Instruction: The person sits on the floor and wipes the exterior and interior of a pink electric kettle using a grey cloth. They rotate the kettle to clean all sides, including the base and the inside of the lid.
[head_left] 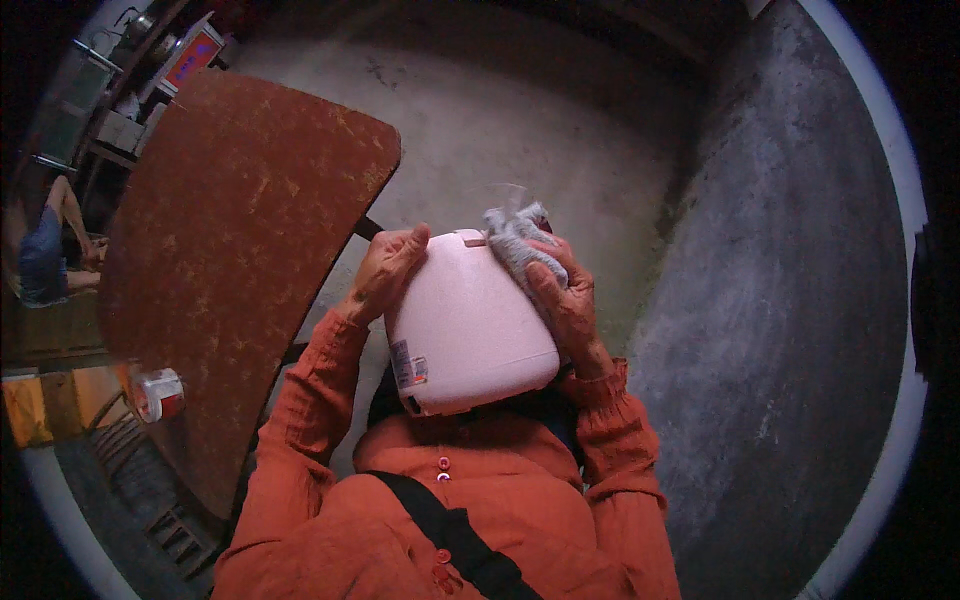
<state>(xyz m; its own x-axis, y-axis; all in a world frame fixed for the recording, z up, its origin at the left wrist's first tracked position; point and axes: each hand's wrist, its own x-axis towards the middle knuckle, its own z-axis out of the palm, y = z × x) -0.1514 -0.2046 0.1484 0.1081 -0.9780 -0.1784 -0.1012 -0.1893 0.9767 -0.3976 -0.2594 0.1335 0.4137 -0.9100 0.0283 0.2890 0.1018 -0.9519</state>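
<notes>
A pale pink, rounded plastic housing (480,330), like that of a small appliance, rests against my lap and front. It has a small brownish tab at its far edge and a sticker near its lower left corner; its exact kind does not show. My left hand (388,268) grips its left side near the far end, thumb on the upper edge. In my right hand (566,300) is a bunched grey cloth (520,240), pressed against the far right side of the housing. The fingers under the cloth are partly hidden.
To my left stands a worn reddish-brown table (250,180), with a white tub (158,395) near its left edge. Beyond the table a person's bare legs and blue shorts (42,255) show. Shelves with pots are at far left. A grey wall (770,350) rises on my right.
</notes>
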